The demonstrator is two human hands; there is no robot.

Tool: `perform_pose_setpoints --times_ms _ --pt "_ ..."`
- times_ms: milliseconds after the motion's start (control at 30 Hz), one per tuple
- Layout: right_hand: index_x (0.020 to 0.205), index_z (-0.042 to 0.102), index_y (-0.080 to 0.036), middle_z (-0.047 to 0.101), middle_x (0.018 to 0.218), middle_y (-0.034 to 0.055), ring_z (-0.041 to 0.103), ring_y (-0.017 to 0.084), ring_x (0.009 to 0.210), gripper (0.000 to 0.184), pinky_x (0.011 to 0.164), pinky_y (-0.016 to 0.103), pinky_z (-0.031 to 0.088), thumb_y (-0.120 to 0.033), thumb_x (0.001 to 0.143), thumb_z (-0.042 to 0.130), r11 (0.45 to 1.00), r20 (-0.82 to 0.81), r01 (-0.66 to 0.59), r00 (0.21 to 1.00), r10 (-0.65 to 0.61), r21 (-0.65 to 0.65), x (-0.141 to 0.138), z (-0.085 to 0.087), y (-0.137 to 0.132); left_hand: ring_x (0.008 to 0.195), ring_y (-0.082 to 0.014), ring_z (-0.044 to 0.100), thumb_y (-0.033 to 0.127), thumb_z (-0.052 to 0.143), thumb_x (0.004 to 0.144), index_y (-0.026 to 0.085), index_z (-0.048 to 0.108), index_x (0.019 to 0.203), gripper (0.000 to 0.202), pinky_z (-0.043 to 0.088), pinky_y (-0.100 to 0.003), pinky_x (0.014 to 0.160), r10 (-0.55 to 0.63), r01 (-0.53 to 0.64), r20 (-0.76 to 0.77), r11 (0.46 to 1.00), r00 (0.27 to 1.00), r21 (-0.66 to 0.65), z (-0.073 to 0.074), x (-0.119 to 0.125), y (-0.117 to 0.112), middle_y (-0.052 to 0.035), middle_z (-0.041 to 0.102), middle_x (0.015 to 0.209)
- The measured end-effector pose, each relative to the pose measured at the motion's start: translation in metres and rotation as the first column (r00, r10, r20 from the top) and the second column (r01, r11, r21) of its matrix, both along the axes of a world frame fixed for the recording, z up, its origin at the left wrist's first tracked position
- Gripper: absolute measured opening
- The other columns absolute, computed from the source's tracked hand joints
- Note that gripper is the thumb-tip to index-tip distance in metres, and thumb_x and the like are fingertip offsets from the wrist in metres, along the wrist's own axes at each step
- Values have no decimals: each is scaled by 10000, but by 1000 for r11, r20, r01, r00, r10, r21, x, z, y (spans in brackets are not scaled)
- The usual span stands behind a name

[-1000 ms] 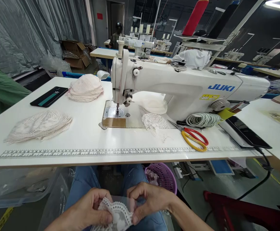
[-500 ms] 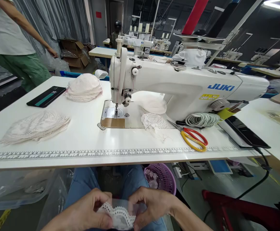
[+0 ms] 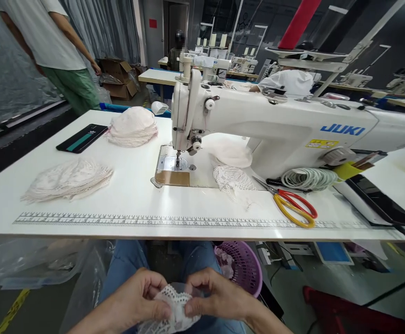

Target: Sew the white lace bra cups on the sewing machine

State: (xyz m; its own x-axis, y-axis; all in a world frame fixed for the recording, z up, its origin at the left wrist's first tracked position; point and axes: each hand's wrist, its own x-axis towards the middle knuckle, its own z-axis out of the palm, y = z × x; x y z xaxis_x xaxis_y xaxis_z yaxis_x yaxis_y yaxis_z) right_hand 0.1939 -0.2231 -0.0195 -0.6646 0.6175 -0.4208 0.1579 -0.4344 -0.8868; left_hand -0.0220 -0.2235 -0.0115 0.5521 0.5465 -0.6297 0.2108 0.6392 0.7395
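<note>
At the bottom centre, the left hand [image 3: 138, 299] and right hand [image 3: 216, 297] both pinch a white lace piece [image 3: 174, 306], each grip closed on it over the lap. Beyond, the bench [image 3: 126, 185] carries scissors [image 3: 293, 206] and a sewing machine [image 3: 275, 125].

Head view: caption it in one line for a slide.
Both hands, left hand and right hand, pinch a white lace piece in the lap, below a sewing machine table.

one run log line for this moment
left hand: grips lace piece | right hand: grips same piece | place: lap, below table edge | sewing machine: untouched
</note>
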Motion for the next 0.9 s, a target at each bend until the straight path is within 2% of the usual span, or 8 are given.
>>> perform_pose_setpoints --times_ms 167,300,400,500,567,667,733,900 --pt "648 584 -127 428 560 -61 331 65 543 433 483 185 240 -493 593 809 1000 -15 25 1000 -26 -18 -1 -4 -3 536 -97 404 418 787 540 128 599 688 376 269 -215 541 41 -41 -25 999 999 -1 4 1 -1 24 558 568" --pt "653 594 -127 458 575 -49 363 78 562 424 503 190 263 -496 613 800 997 -2 73 997 -73 10 -3 -5 -5 541 -109 418 340 730 565 128 614 682 269 262 -222 537 32 -29 -70 999 997 37 8 1 -3 22 559 566" --pt "644 588 -135 465 584 -45 368 84 570 429 518 193 276 -515 620 786 995 2 92 996 -92 35 -3 -5 -6 708 -179 526 308 706 585 136 663 797 276 354 -242 637 13 2 -135 994 991 108 11 -4 -7 -16 632 726" --pt "646 590 -145 477 604 -39 381 95 592 436 534 197 293 -536 616 778 995 10 97 995 -97 30 -1 -3 -6 926 -249 539 306 731 593 165 676 961 398 388 -274 785 4 44 -234 979 972 198 10 -6 -12 -43 645 920" --pt "657 596 -148 480 606 -39 385 99 595 430 536 199 291 -534 617 778 995 26 85 996 -86 47 0 -2 -6 934 -260 549 312 719 620 169 681 965 376 390 -285 802 7 57 -283 975 959 217 10 -4 -13 -46 655 934" --pt "691 613 -152 483 634 -37 385 100 606 400 540 200 287 -521 651 761 988 61 58 996 -68 144 2 -1 -5 850 -241 574 264 630 697 177 695 890 222 384 -291 784 0 92 -313 956 950 278 14 4 -12 -21 693 818" --pt "742 631 -162 505 682 -29 414 110 638 378 564 204 310 -511 669 754 978 71 41 996 -56 205 0 0 -5 864 -246 564 233 590 723 204 693 917 222 367 -295 797 -24 140 -342 938 939 317 19 8 -11 -1 707 780" --pt "739 624 -171 529 700 -16 497 134 690 313 646 232 359 -475 780 684 912 114 57 987 -113 405 -9 3 -8 942 -269 531 246 575 737 260 674 1025 305 360 -288 792 -35 208 -415 902 909 379 21 5 -13 -5 697 915"
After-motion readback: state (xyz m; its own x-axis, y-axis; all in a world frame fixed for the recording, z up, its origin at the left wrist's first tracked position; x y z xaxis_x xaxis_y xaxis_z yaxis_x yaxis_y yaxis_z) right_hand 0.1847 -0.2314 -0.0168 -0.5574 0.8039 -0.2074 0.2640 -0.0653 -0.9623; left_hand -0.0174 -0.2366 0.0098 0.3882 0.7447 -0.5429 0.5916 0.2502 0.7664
